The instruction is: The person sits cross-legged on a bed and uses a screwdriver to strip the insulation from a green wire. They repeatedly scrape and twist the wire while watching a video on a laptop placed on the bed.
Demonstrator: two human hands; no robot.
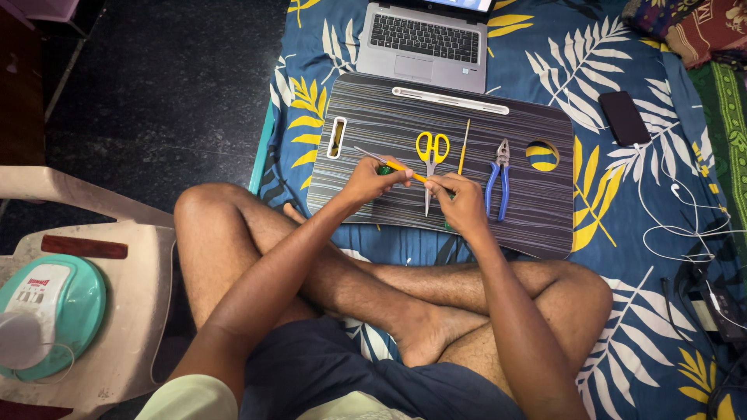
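I sit cross-legged on a bed with a dark striped lap desk (389,124) in front of me. My left hand (370,180) and my right hand (461,201) together hold a thin yellow rod-like piece (406,168) over the desk; a green part (384,169) shows at my left fingers. A slim metal tool (367,154) lies just beyond my left hand. On the desk lie yellow-handled scissors (432,148), a thin yellow stick (463,146) and blue-handled pliers (500,177).
A silver laptop (426,43) sits beyond the desk. A dark phone (625,117) and white earphone cables (685,210) lie on the leaf-print bedsheet (622,70) to the right. A plastic chair (124,272) with a teal-and-white appliance (47,315) stands at the left.
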